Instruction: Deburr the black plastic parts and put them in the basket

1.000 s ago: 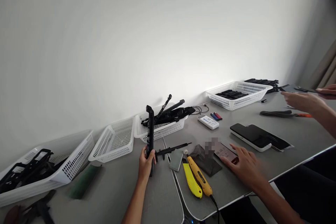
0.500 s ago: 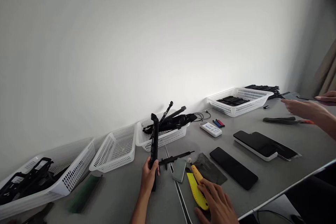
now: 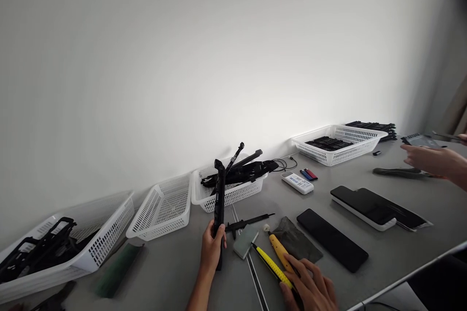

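My left hand (image 3: 212,249) is wrapped round the lower part of a long black plastic frame part (image 3: 219,200), held upright on edge on the grey table (image 3: 171,277). My right hand (image 3: 310,289) lies low at the frame's bottom edge, its fingers curled on a yellow utility knife (image 3: 272,266), which is lifted on edge. Beside the knife lies a yellow-orange handled tool (image 3: 280,252). A black caliper (image 3: 248,222) and a grey block (image 3: 245,241) lie between my hands.
White baskets (image 3: 162,206) line the wall; some hold black parts (image 3: 241,172). A black phone (image 3: 332,239), a dark cloth (image 3: 297,243), a white-edged tablet (image 3: 368,204), a white remote (image 3: 297,182) and lighters (image 3: 308,174) lie to the right. Another person's hands (image 3: 430,158) work at far right.
My right hand left the phone, moved back to the near edge and took hold of the yellow knife, tipping it on edge. The left hand kept the frame part upright.
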The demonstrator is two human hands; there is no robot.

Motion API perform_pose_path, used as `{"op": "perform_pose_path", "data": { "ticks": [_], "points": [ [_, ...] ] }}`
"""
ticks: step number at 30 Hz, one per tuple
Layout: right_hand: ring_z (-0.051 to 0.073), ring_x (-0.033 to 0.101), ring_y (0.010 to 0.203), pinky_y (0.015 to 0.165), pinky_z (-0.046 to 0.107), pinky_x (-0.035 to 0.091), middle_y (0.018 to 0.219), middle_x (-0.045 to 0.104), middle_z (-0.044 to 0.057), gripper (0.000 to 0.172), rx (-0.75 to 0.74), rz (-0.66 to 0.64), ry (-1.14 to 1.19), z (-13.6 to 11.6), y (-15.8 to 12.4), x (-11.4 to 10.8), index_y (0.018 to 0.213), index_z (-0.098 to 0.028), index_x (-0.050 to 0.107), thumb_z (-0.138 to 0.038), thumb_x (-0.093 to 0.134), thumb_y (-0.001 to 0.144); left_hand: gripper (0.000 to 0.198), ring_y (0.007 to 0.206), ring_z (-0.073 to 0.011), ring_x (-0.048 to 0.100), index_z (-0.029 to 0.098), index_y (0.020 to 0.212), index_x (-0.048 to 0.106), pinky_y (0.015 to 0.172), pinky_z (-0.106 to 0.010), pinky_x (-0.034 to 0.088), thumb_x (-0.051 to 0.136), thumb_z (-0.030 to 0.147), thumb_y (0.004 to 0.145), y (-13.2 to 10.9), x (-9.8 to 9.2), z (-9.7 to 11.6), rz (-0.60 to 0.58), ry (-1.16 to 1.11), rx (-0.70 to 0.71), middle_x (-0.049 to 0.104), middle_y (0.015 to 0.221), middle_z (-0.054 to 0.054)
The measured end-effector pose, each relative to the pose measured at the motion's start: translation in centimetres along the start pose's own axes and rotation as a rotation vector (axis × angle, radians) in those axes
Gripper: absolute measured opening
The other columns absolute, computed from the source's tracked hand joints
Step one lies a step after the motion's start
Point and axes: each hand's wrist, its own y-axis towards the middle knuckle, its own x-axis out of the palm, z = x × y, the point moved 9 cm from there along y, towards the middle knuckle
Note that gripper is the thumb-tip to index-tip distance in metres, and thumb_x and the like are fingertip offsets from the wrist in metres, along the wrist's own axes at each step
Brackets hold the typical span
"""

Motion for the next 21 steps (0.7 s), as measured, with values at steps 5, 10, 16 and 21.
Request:
{"op": "perform_pose_path", "data": {
  "ticks": [5,10,16,21],
  "points": [
    [0.034,0.069,0.124,0.086,0.043,0.054,0.141,0.076,-0.001,0.034,0.176,0.008,0.104,0.7,-0.1,0.1,0.107,-0.037,0.081,-0.059,0.056,0.106,0.056,0.052,-0.0133,0.053,0.022,0.081,0.063,0.056,-0.027,0.048,0.078,0.076,0.080,-0.1,0.1,0.1,0.011,-0.053,-0.011,0.056,0.062,0.004],
    [0.036,0.069,0.120,0.087,0.045,0.058,0.133,0.079,0.007,0.045,0.337,-0.028,0.428,2.7,0.5,-0.2,0.106,-0.034,0.083,-0.066,0.051,0.105,0.053,0.052,-0.0127,0.054,0.021,0.082,0.064,0.055,-0.026,0.047,0.083,0.070,0.078,-0.3,0.3,0.0,0.022,-0.154,-0.051,0.059,0.062,0.004],
    [0.026,0.069,0.080,0.067,0.034,0.056,0.088,0.075,0.008,0.063,0.790,-0.172,1.120,3.4,3.2,0.1,0.109,-0.026,0.074,-0.085,0.058,0.091,0.058,0.051,-0.0123,0.053,0.018,0.104,0.067,0.050,-0.026,0.041,0.081,0.068,0.080,-0.6,0.5,-0.3,0.010,-0.346,-0.138,0.058,0.063,0.004],
    [0.012,0.049,0.055,0.053,0.027,0.040,0.078,0.070,0.002,0.067,0.839,-0.335,1.566,-1.1,8.8,-1.1,0.115,-0.025,0.069,-0.083,0.073,0.083,0.061,0.049,-0.0119,0.052,0.014,0.111,0.067,0.048,-0.025,0.038,0.080,0.064,0.079,-0.7,0.9,-0.5,0.015,-0.459,-0.186,0.058,0.062,0.004]
  ]
}}
